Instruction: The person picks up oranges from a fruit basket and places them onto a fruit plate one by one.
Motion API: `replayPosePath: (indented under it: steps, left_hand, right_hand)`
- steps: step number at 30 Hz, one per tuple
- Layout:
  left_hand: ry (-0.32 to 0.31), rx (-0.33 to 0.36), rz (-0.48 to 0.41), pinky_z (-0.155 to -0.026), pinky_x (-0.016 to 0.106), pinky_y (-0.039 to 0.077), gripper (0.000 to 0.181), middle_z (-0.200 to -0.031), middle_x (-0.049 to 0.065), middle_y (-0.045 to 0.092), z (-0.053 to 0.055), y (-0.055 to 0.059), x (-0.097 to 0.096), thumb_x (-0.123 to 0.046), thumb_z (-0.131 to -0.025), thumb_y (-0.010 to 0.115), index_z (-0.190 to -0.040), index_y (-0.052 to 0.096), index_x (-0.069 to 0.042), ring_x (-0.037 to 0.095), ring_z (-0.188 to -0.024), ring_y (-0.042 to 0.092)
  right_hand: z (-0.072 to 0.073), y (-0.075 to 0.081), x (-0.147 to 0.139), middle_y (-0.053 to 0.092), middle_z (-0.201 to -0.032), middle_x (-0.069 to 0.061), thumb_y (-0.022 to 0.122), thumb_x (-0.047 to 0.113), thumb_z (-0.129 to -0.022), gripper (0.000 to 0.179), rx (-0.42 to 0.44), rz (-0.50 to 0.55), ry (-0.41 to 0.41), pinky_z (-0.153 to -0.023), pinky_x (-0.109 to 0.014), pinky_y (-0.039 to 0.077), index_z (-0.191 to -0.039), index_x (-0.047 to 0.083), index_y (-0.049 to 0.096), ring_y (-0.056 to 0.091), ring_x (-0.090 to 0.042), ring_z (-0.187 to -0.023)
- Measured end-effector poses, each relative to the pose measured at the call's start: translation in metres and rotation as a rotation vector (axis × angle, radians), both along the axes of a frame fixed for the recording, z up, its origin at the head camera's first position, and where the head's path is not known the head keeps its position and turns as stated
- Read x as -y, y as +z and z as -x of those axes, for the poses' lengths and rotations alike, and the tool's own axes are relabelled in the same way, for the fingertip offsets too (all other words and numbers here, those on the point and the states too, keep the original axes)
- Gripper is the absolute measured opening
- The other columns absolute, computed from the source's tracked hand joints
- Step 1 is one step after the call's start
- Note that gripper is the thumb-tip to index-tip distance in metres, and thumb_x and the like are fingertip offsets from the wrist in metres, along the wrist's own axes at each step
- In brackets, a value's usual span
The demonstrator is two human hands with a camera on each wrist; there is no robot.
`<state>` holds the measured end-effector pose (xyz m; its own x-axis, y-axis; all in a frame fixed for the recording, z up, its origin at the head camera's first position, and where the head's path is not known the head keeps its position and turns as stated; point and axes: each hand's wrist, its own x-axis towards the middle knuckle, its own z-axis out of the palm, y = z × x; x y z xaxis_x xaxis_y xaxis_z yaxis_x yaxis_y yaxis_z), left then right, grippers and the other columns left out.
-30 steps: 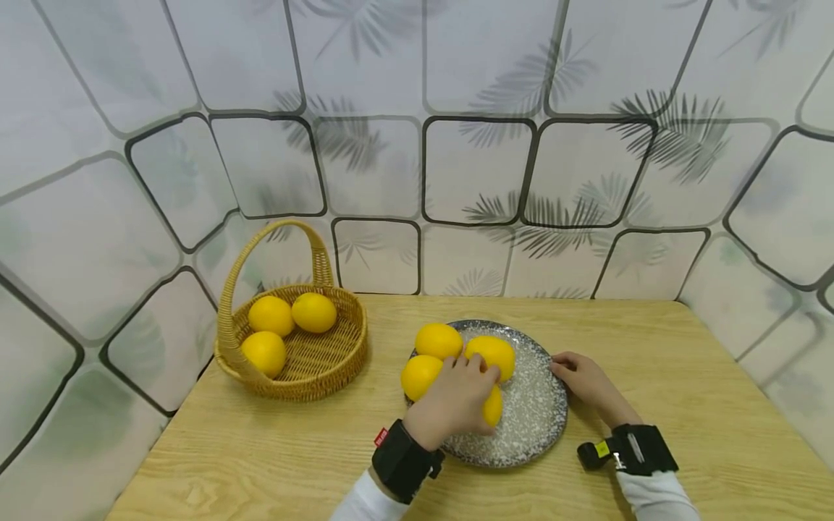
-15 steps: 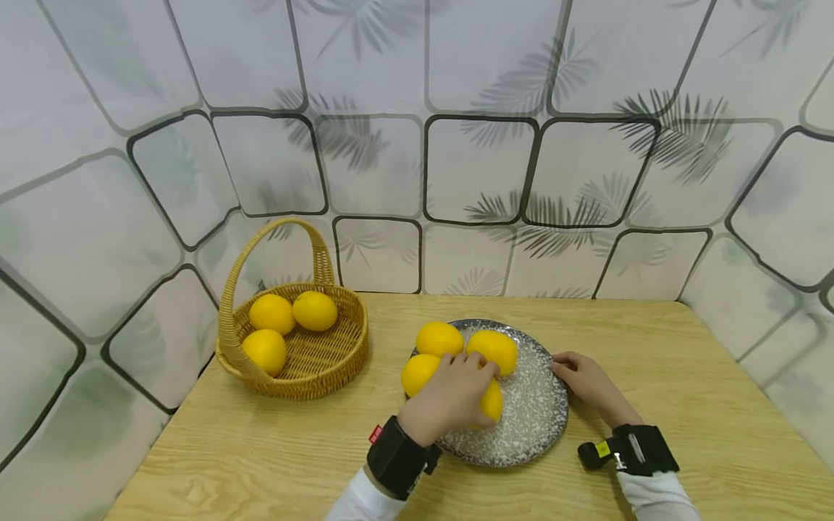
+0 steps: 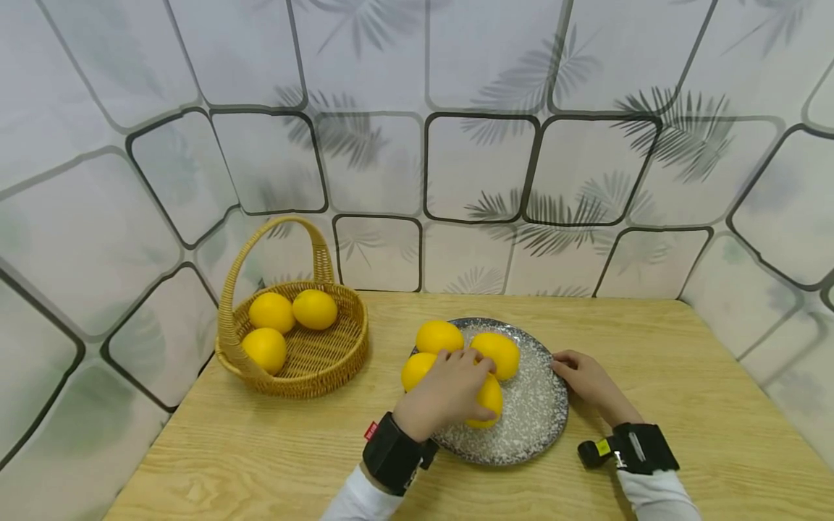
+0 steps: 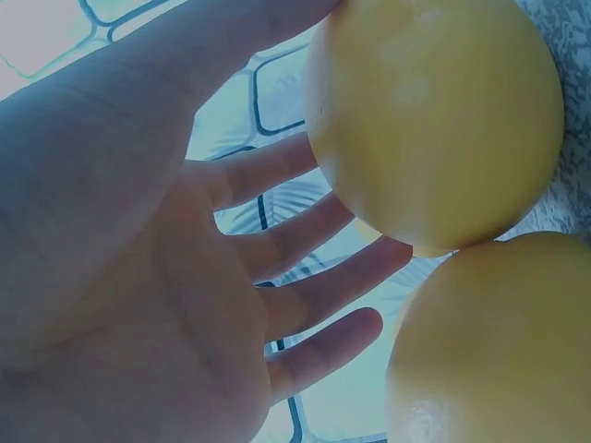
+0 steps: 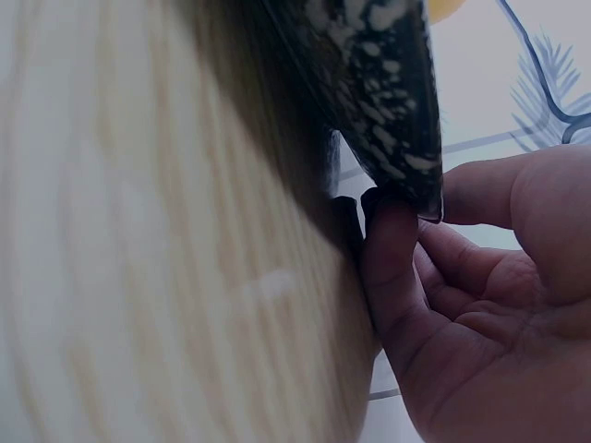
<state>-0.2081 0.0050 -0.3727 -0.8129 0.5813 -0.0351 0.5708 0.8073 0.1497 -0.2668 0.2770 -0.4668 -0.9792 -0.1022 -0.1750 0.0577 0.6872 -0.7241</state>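
My left hand (image 3: 446, 394) is over the front lemon (image 3: 490, 404) on a speckled grey plate (image 3: 531, 412) with a dark rim. In the left wrist view the thumb and fingers curl around that lemon (image 4: 434, 120), and another lemon (image 4: 499, 346) sits close against it. Three more lie on the plate: one at the back left (image 3: 439, 338), one at the back right (image 3: 496, 354), and a left lemon (image 3: 415, 369) partly covered by the hand. My right hand (image 3: 591, 383) pinches the plate's right rim; the right wrist view shows thumb and finger at the plate edge (image 5: 379, 92).
A wicker basket (image 3: 319, 373) with a tall arched handle stands at the left of the wooden table (image 3: 274, 449), holding three lemons (image 3: 316, 310). Patterned cloth walls (image 3: 476, 166) enclose the back and sides of the table.
My left hand has drawn slightly left, uncovering more of the front lemon. The back right lemon has shifted a little to the right. My right hand stays at the plate rim.
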Motion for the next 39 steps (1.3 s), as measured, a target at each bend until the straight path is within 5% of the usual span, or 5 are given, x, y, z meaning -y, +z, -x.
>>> replayPosePath:
  steps: [27, 39]
  left_hand:
    - [0.054, -0.018, -0.108, -0.104, 0.053, 0.038, 0.054, -0.13, 0.007, 0.061, 0.008, 0.012, 0.024, -0.045, -0.083, 0.07, -0.126, 0.06, -0.015, 0.023, -0.121, 0.052]
    - [0.125, 0.001, -0.13, -0.104, 0.052, 0.037, 0.052, -0.132, 0.007, 0.06, 0.017, 0.011, 0.038, -0.045, -0.086, 0.066, -0.129, 0.057, -0.017, 0.025, -0.123, 0.051]
  right_hand:
    - [0.0, -0.001, 0.0, 0.051, -0.135, -0.037, 0.044, 0.026, -0.101, 0.049, 0.004, 0.011, 0.001, -0.102, -0.061, 0.042, -0.134, -0.01, 0.049, 0.048, -0.046, -0.121]
    - [0.0, 0.0, 0.0, 0.052, -0.134, -0.037, 0.045, 0.026, -0.101, 0.049, -0.009, 0.015, 0.002, -0.102, -0.06, 0.042, -0.134, -0.01, 0.049, 0.048, -0.045, -0.121]
